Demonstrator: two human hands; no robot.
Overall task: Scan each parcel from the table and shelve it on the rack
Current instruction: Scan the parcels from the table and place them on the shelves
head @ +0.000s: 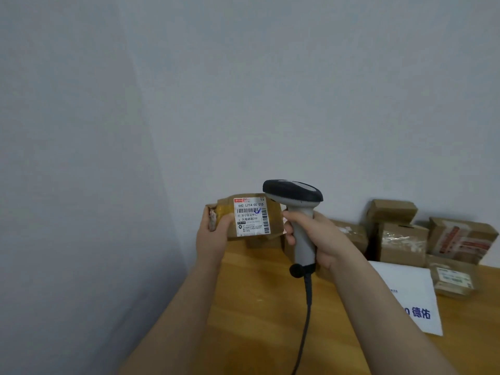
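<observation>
Above table [257,293], left hand [212,234]: parcel [247,218] long axis sideways, label [251,212] facing viewer.

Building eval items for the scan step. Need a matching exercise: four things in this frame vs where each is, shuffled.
1 labelled parcel
2 scanner
3 white mailer
4 cardboard boxes

A flat on the table
B gripped in the right hand
C stacked by the wall
D held in the left hand

Pairs: 1-D, 2-B, 3-A, 4-C
</observation>
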